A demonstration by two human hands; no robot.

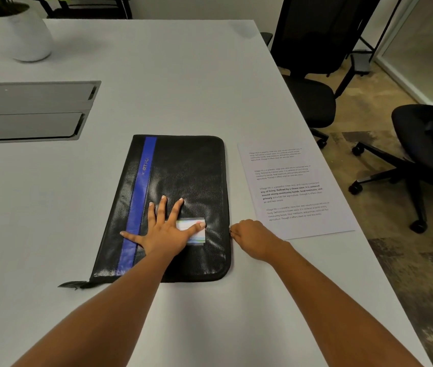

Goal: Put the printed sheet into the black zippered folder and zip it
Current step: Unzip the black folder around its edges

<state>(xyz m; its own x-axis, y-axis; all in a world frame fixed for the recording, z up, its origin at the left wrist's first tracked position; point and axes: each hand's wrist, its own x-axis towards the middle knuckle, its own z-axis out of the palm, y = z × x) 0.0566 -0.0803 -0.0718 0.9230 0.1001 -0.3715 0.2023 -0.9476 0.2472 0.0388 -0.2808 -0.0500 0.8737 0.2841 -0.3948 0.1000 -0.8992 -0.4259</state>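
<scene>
The black zippered folder (183, 176), with a blue stripe and a small shiny label, lies flat on the white table (157, 75). My left hand (165, 231) presses on its near half with fingers spread straight. At the folder's right edge, my right hand (252, 238) has its fingers curled and pinches what looks like the zipper pull; the pull itself is barely visible. The printed sheet (293, 189) lies on the table just right of the folder, text up, close to the table's right edge.
A grey cable hatch (30, 109) is set into the table at the left. A white plant pot (19, 35) stands at the far left corner. Black office chairs (313, 75) stand beyond the table's right edge.
</scene>
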